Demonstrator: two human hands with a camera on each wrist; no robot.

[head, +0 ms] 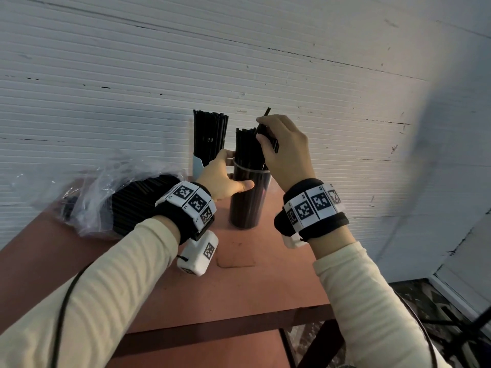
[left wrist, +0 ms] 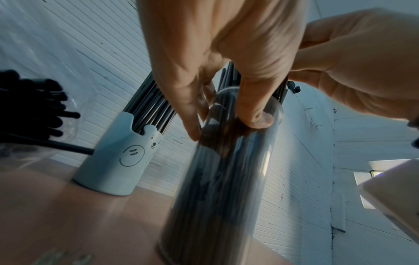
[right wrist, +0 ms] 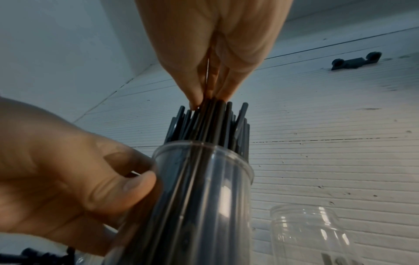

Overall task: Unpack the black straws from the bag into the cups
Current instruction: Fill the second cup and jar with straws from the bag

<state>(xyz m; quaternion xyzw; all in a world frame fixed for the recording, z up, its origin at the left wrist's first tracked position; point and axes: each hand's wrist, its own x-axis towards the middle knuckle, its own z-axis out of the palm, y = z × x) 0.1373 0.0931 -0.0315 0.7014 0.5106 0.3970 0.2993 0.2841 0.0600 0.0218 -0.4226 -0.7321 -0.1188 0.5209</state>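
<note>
- Presently, the clear cup, packed with black straws, is being gripped by the left hand.
- More straws are being pinched by the right hand above it.
- The pale cup is being filled with straws too.

You're in a bare back room or makeshift storage corner: scuffed white corrugated wall panels at your 12 o'clock, a worn reddish desk on a plain frame, rough dark floor at 4 o'clock
</note>
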